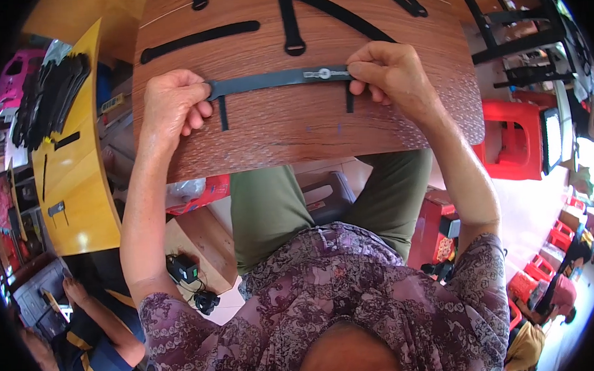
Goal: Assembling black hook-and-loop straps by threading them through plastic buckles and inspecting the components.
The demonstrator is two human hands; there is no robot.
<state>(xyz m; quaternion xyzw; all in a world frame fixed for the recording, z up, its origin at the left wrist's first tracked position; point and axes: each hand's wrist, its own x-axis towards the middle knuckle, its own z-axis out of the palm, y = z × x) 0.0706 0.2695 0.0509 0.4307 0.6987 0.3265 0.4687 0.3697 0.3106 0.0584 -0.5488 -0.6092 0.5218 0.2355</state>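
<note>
A dark grey strap (264, 80) is stretched straight from side to side between my two hands, over the brown wooden table (274, 143). My left hand (172, 105) pinches its left end between thumb and fingers. At the other end, close to a pale printed mark, my right hand (392, 73) grips it the same way. Below the strap, a narrow black strip (224, 114) shows beside my left fingers and a second black strip (350, 102) beside my right ones. Whether these strips are joined to the strap, I cannot tell.
Several black straps lie farther back, among them a long one (199, 41) and an upright one with a looped end (291, 24). A yellow table (82, 197) at left bears a pile of black straps (50, 97). A red stool (513, 137) stands at right. Other people sit nearby.
</note>
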